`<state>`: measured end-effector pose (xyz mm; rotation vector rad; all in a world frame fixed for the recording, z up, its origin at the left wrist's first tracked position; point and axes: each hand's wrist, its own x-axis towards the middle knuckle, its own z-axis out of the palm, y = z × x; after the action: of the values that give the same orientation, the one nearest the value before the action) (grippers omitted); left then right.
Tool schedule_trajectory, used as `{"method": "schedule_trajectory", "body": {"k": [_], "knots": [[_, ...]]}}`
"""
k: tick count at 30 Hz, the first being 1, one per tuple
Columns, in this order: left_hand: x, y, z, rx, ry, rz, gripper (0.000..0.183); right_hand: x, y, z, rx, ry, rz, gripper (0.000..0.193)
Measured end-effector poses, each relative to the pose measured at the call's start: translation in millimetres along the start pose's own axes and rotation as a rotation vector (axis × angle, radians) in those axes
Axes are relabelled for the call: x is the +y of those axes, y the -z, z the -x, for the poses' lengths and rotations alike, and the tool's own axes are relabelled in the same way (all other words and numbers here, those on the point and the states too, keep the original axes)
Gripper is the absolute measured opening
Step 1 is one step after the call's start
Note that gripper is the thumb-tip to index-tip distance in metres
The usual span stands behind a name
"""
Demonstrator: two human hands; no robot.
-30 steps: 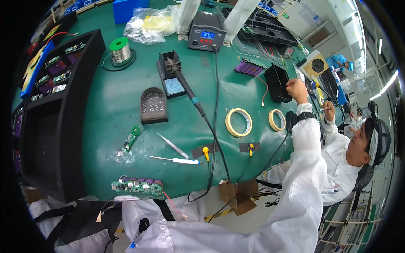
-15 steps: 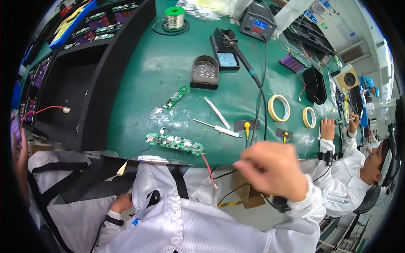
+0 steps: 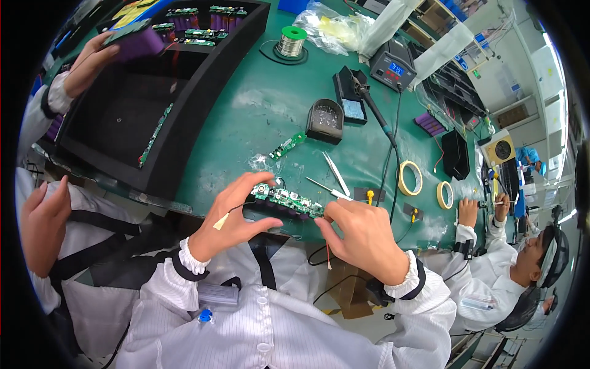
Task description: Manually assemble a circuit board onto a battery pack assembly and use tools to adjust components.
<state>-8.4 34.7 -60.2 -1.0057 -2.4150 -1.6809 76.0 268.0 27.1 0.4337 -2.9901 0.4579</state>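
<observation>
A battery pack with a green circuit board (image 3: 286,200) on top lies at the table's near edge, with purple cells partly showing below. My left hand (image 3: 230,212) straddles its left end, thumb and fingers spread apart; a dark wire with a pale tip hangs by that hand. At the pack's right end my right hand (image 3: 365,230) has thumb and fingers closed on the edge, and a red wire dangles beneath. Just beyond lie a screwdriver (image 3: 329,187), white tweezers (image 3: 335,172) and a smaller green circuit board (image 3: 287,146).
At left, a co-worker's hand (image 3: 92,61) holds a purple battery pack (image 3: 138,44) over a black foam tray (image 3: 203,104). Farther back are a solder spool (image 3: 292,42), a soldering iron (image 3: 375,107) and its station (image 3: 392,66). Tape rolls (image 3: 410,178) lie right, near another person.
My left hand has come up from my lap to the pack. My right hand has moved left onto its right end. The co-worker's hand now holds a purple battery pack over the tray.
</observation>
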Motion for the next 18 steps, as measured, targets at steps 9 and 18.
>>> {"method": "schedule_trajectory", "body": {"k": [9, 18], "knots": [[-19, -10, 2, -0.004, 0.0, 0.123, 0.048, 1, 2, 0, -0.024, 0.027, 0.037, 0.019], [-24, -22, 8, 0.087, 0.035, 0.219, 0.054, 0, 8, -6, -0.044, 0.028, 0.028, 0.014]]}}
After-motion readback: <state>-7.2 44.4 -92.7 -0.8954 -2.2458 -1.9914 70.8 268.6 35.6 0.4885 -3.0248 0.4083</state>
